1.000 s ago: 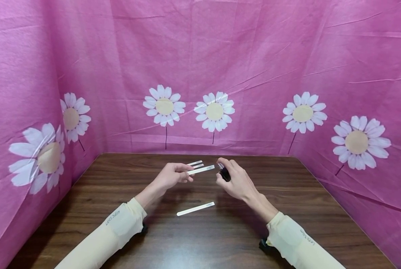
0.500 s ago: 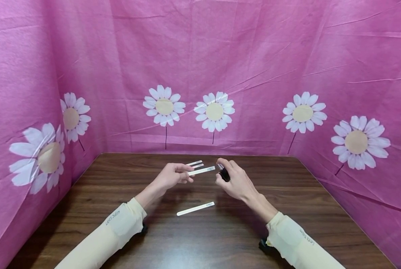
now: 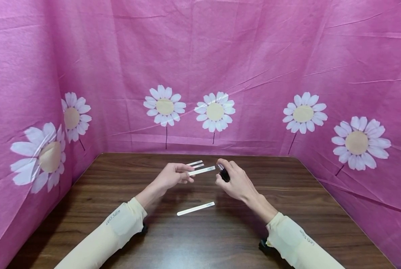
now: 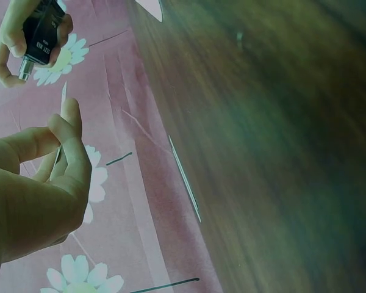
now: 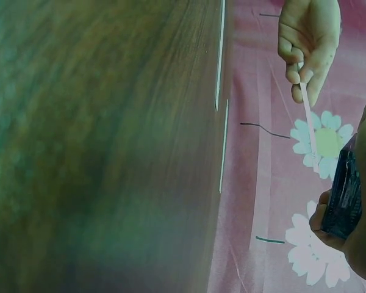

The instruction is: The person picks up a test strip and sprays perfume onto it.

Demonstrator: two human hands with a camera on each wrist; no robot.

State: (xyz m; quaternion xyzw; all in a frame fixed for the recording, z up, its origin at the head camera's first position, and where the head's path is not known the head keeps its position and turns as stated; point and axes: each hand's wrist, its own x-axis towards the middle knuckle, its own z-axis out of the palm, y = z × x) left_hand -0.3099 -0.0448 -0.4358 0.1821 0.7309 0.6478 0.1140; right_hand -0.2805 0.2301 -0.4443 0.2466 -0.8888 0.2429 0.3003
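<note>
Between thumb and fingers my left hand (image 3: 173,175) pinches one end of a white perfume test strip (image 3: 202,170), held above the table, with small print at its far end. Facing it, my right hand (image 3: 235,180) grips a small black perfume spray bottle (image 3: 224,174). The bottle (image 4: 41,32) has a silver spray nozzle (image 4: 25,69), with the index finger at it in the left wrist view. Nozzle and strip tip are close but apart. In the right wrist view the bottle (image 5: 344,198) is partly hidden by my hand.
A loose test strip (image 3: 195,209) lies on the brown wooden table (image 3: 193,243) in front of the hands. Further back, two more strips (image 3: 196,163) lie partly behind the left hand. A pink cloth (image 3: 200,56) with printed daisies encloses the table's back and sides.
Since one second ago, the held strip's tip has shifted very slightly toward the bottle. Both hands keep their grips, and the strips on the table stay put.
</note>
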